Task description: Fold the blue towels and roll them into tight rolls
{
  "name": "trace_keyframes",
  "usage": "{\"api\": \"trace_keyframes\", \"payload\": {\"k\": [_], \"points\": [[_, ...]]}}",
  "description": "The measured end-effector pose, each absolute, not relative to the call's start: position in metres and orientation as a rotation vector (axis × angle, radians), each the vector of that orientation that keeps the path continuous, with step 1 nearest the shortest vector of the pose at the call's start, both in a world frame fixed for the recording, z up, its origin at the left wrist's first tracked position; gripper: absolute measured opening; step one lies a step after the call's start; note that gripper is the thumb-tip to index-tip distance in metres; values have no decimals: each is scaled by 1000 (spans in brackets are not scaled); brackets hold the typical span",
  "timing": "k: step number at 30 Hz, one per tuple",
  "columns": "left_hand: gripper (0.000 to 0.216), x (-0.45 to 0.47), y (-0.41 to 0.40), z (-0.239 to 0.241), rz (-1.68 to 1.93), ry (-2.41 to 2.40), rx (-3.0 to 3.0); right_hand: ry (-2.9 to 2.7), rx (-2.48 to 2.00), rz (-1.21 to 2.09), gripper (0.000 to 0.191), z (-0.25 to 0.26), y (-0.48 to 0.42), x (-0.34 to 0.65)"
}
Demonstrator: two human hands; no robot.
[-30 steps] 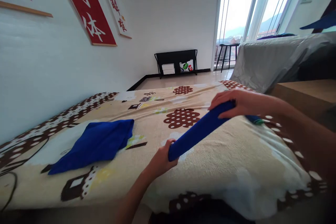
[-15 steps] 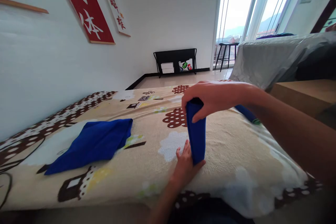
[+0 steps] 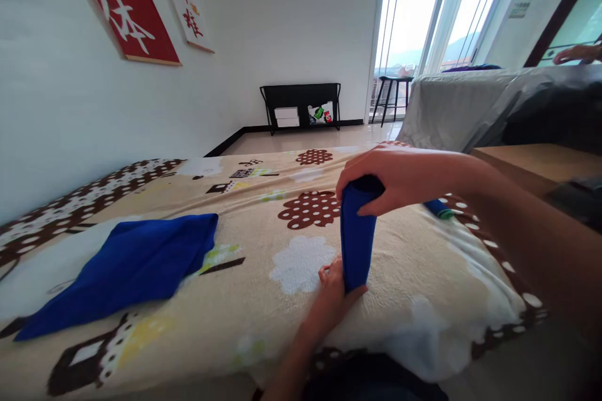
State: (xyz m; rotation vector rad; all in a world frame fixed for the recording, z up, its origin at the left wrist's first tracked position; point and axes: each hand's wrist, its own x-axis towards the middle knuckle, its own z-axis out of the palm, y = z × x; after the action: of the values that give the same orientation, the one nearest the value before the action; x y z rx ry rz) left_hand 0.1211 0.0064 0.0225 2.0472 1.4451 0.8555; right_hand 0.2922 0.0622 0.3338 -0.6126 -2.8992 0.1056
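A rolled blue cloth [image 3: 358, 238] stands upright on the patterned blanket [image 3: 414, 276]. My right hand [image 3: 376, 178] grips its top end from above, with the thumb on the near side and the fingers curled round the far side. Low down, my left hand [image 3: 333, 291] holds the bottom end, its thumb across the near side; some of its fingers are hidden behind the roll. To the left, a flat blue cloth [image 3: 136, 263] lies spread with a few folds. Beyond my right forearm lies another blue roll [image 3: 438, 208] with a green end, partly covered by the arm.
A black rack [image 3: 301, 97] holding white boxes stands by the far wall. At right are a plastic-covered piece of furniture [image 3: 442, 103] and a brown box-like surface [image 3: 540, 160]. Another person's hand [image 3: 576, 54] shows at the upper right. A stool [image 3: 392, 94] stands near the window.
The view has turned slightly right. The upright roll's top looks wider and rounder under my right hand. My left fingers have drawn in closer to its base. Another person's hand now shows more fully.
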Motion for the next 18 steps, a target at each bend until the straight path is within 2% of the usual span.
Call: {"api": "trace_keyframes", "payload": {"k": [13,18], "points": [[65,137,1,29,784,1512,2152,-2905,-594,134,31,332,66,308],[64,185,12,36,807,1412,2220,-2838,-979,53,31,348,61,360]]}}
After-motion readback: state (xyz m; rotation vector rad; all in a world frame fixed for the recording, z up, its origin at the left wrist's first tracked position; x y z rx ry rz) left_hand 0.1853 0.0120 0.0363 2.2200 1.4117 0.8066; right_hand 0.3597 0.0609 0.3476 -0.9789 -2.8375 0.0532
